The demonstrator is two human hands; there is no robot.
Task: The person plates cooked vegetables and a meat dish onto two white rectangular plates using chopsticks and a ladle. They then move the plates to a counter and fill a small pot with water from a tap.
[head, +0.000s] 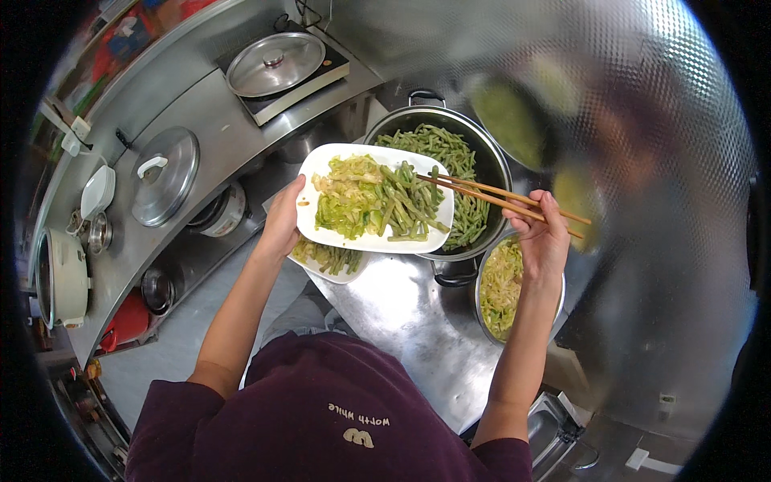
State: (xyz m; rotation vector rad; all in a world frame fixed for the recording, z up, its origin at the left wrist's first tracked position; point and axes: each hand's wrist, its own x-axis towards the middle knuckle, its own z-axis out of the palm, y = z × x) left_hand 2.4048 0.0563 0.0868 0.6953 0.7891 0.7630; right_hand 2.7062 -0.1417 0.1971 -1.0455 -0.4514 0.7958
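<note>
My left hand [283, 223] grips the left end of a white rectangular plate [307, 223]. Cooked cabbage [346, 196] covers the plate's left half, and cut green beans [409, 202] lie beside it on the right. In my right hand [539, 235] is a pair of wooden chopsticks [512, 202], their tips at a bean on the plate's right side. Beneath the plate, partly hidden, stands a large two-handled steel pot [505, 199] holding more green beans [440, 141]. A round metal basin [480, 313] of cabbage sits below my right wrist. Under the plate's lower edge shows a second white plate [352, 277] of cabbage and beans.
A lidded pan [277, 66] rests on an induction cooker [301, 90] at the back. On the left steel counter [232, 129] are a pot lid [165, 181], stacked white dishes [98, 193] and a cream-coloured pot [66, 280]. The patterned metal wall [650, 241] rises at the right.
</note>
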